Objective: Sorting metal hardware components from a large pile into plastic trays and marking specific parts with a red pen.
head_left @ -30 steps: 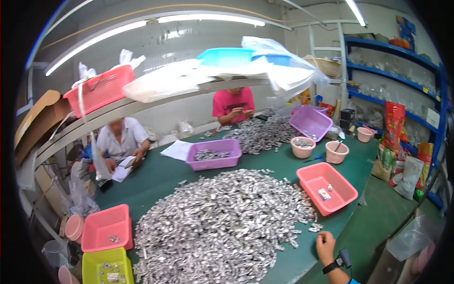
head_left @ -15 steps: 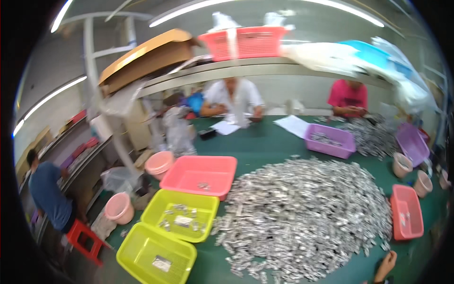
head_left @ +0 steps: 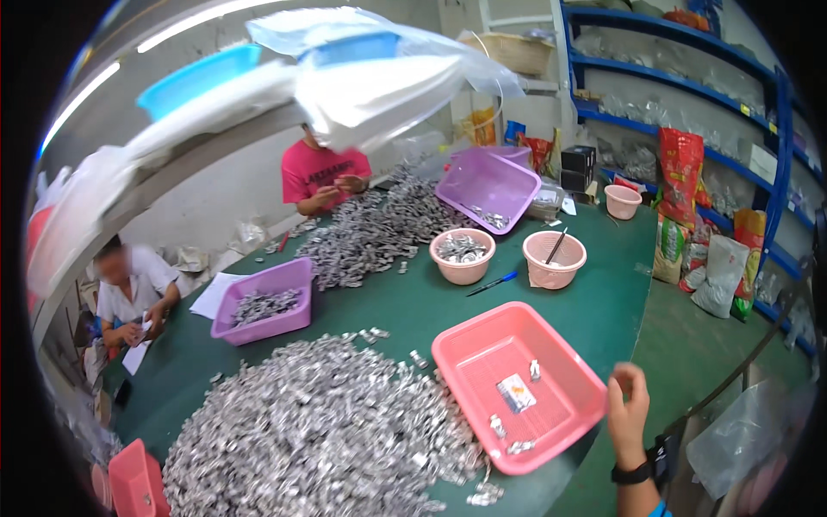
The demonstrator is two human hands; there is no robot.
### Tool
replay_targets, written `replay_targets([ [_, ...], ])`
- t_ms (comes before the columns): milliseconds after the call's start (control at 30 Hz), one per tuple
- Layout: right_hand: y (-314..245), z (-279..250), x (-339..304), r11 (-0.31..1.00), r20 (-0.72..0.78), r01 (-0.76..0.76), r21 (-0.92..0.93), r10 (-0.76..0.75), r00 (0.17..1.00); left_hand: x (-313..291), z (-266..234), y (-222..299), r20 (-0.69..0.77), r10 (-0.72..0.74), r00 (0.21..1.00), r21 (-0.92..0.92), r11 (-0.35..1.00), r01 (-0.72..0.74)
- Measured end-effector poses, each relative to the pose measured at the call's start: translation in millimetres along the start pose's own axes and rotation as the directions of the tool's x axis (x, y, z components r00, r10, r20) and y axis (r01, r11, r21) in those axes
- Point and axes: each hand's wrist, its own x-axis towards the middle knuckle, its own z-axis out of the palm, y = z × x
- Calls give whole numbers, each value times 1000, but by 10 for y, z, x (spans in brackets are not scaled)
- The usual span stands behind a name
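Observation:
My right hand [head_left: 630, 414] is raised at the lower right, with a black band round the wrist. Its fingers are loosely curled, a gap shows between thumb and fingers, and I see nothing in them. It is beside the right rim of a pink plastic basket [head_left: 564, 349], apparently not gripping it. Inside the basket lie a small printed card [head_left: 516, 393] and three small silvery metal parts [head_left: 497, 425]. Left of the basket spreads a large heap of similar metal parts [head_left: 314, 431]. My left hand is out of view.
A purple basket [head_left: 226, 314] with parts stands beyond the heap. Past it, a person in pink [head_left: 320, 172] sits by another heap. Two pink pots [head_left: 554, 274] and a blue pen [head_left: 492, 283] are on the green table [head_left: 379, 303]. Blue shelving [head_left: 668, 65] and sacks [head_left: 721, 276] stand right.
The view has swung to the right; the yellow baskets have left it, and the shelves and sacks have come in. More of my right hand and forearm shows, now beside the pink basket.

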Motion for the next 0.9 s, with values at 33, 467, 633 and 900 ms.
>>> replay_targets([
  [33, 89, 29, 153, 1000, 9, -20, -13, 20, 1000, 115, 55, 105, 2, -25, 1000, 0, 1000, 25],
  [467, 705, -800, 1572, 917, 463, -393, -66, 377, 802, 640, 1367, 1197, -129, -2, 992, 80, 997, 12],
  [633, 901, -841, 1529, 854, 553, -166, -493, 455, 698, 704, 1762, 1238, -89, -5, 996, 7, 1000, 5],
  [900, 899, 36, 1208, 958, 649, -255, -130, 277, 709, 1077, 1674, 848, -216, 17, 976, 35, 999, -10],
])
